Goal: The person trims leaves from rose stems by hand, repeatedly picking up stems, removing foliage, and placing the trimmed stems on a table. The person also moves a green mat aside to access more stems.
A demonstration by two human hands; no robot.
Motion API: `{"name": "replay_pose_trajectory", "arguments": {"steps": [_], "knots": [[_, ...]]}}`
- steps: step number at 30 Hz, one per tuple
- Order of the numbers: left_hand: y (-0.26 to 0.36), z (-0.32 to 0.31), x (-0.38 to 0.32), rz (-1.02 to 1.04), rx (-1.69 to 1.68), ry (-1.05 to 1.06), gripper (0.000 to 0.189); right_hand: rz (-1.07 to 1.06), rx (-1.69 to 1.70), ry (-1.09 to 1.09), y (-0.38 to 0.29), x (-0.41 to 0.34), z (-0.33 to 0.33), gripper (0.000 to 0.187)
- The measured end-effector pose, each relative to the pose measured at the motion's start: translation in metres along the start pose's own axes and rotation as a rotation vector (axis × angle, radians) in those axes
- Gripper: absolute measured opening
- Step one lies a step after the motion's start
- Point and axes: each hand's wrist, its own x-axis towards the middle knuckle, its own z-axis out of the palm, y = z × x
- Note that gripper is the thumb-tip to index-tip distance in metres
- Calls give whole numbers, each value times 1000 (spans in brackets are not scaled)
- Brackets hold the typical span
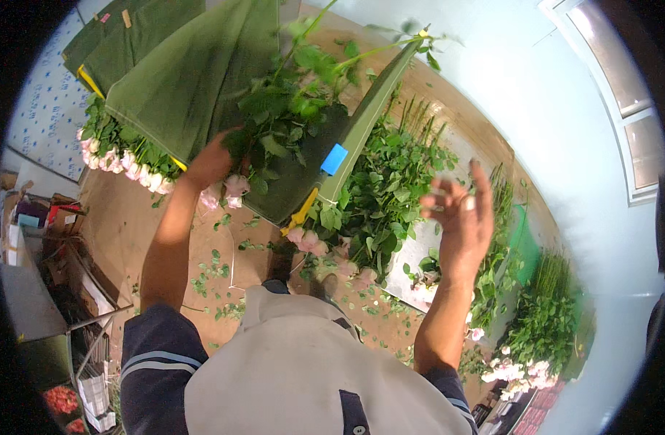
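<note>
My left hand [215, 157] reaches in at the edge of a green cloth panel [191, 81], against leafy rose stems [289, 109]. Leaves cover its fingers, so its grip cannot be made out. Pale pink rose heads [223, 191] show just below that hand. The stems run up and away over a dark green cloth surface, their far ends blurred. My right hand [463, 212] is raised to the right with fingers apart and nothing in it. Between the hands stands a narrow green cloth divider [365, 125] with a blue clip [334, 159] and a yellow fitting [301, 212].
Rose bunches [392, 185] lie right of the divider, others [544, 315] farther right by green netting [523, 244]. More pink roses [131, 163] poke out under the left panel. Fallen leaves litter the brown floor [213, 272]. A metal-framed rack [71, 326] stands at left.
</note>
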Motion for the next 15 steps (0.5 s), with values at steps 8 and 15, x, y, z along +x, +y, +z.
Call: {"name": "replay_pose_trajectory", "arguments": {"steps": [8,15], "knots": [[-68,52,8,-366,7,-13,53,472,165,230,101,-49,-67,51],[-77,70,12,-452,752,-96,36,636,181,331,158,-63,-75,38]]}}
